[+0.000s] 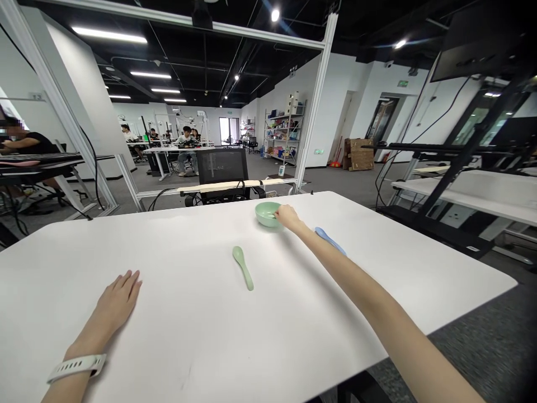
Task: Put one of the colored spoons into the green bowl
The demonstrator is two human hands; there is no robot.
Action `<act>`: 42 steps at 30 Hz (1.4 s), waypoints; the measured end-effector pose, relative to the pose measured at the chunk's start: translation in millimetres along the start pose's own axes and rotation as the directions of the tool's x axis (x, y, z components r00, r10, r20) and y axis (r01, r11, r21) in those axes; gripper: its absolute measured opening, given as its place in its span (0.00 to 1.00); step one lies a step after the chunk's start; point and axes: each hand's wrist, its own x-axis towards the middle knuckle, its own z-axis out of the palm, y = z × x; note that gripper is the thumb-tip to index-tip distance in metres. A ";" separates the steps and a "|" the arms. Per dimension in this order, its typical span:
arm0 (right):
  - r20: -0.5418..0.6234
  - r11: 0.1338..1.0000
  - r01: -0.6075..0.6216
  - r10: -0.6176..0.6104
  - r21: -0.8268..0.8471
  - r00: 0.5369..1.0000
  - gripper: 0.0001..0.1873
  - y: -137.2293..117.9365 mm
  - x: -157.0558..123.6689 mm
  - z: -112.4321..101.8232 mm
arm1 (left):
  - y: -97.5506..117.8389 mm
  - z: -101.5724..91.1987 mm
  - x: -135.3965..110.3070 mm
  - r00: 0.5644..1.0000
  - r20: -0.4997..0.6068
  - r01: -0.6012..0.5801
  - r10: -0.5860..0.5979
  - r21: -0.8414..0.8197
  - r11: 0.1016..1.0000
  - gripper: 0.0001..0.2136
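My right hand (289, 217) on the bowl (265, 214), my left hand (118, 301) flat on the table (201, 347).
From here I see my right fingers (282, 212) closed over the green bowl's right rim. A green spoon (243, 267) lies left of those fingers and nearer me, well apart. A blue spoon (332, 241) lies just right of them, partly hidden by my forearm. My left fingers (131, 280) lie stretched out, palm down on the white top, touching nothing else.

Both arms are bare along the whole length in view. The left hand (117, 302) wears a white strap (78, 366) round its wrist, a smooth, sporty band with a row of small slots; its face cannot be seen. Just past the strap, the hand and fingers (131, 280) are plain. The right hand (288, 217) is plain too, its wrist bare.
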 end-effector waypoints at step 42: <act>0.025 0.989 -0.005 0.002 0.149 1.000 0.10 18.3 27.2 0.7 | 6.2 -4.3 -0.6 0.999 -0.033 -0.005 0.005 0.007 1.000 0.33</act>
